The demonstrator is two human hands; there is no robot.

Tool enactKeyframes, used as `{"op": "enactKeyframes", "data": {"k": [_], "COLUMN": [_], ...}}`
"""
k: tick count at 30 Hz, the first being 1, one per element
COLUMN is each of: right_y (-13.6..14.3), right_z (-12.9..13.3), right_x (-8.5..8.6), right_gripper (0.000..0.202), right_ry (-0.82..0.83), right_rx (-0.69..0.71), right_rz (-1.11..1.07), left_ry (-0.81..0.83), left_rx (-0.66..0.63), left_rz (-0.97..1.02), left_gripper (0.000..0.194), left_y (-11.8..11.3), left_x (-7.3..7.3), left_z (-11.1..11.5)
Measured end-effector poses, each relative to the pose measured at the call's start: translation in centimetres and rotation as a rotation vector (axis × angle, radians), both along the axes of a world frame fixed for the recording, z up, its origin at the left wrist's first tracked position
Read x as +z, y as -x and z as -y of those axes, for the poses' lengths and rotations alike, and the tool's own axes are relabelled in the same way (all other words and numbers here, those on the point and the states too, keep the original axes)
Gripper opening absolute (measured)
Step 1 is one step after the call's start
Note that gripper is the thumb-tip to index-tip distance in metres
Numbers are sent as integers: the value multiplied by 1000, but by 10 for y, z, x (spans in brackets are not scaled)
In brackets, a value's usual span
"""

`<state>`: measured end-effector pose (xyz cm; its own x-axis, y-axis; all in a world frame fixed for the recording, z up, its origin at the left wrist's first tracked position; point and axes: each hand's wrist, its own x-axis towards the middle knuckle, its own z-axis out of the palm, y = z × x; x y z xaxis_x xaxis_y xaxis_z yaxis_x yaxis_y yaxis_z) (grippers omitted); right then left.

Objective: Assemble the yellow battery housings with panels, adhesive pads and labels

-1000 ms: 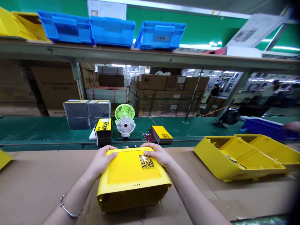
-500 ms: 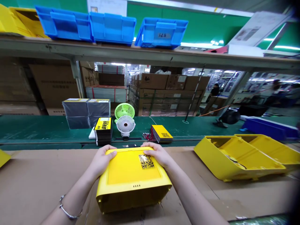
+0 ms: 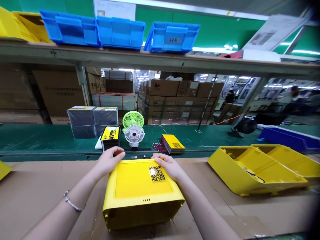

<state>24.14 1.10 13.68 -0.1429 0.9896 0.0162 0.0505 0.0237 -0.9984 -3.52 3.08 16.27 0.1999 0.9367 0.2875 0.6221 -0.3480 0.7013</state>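
A yellow plastic housing stands on the cardboard in front of me, its open side towards me. Its top carries a flat yellow panel with a black QR code and a row of small slots. My left hand is at the far left corner of the panel, thumb and fingertips pinched together; whatever lies between them is too small to make out. At the far right corner my right hand grips the housing, thumb on top near the QR code and fingers over the far edge.
Two yellow housings lie open side up at right. Behind are a stack of black-and-yellow panels, a white fan, a green fan and a stack of yellow panels with red wires. Blue bins line the shelf above.
My left hand has come up off the housing's far left corner, its thumb and fingertips drawing together. My right hand stays on the far right corner, its thumb slightly shifted.
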Motion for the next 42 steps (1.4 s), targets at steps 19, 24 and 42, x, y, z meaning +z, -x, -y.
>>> {"op": "enactKeyframes", "data": {"k": [19,24,42], "right_y": [0,1,37], "right_z": [5,6,81], "right_x": [5,7,77], "right_gripper": [42,38,24], "right_ry": [49,15,-484], "right_rx": [43,48,-25], "right_rz": [28,72,432], "left_ry": [-460,-627,248], "left_rx": [266,441,-220], "left_rz": [-229,51,608], "left_gripper": [28,27,54], "left_y": [73,65,-31], "left_x": [-27,11,51], "left_z": [-41,-23,129]}}
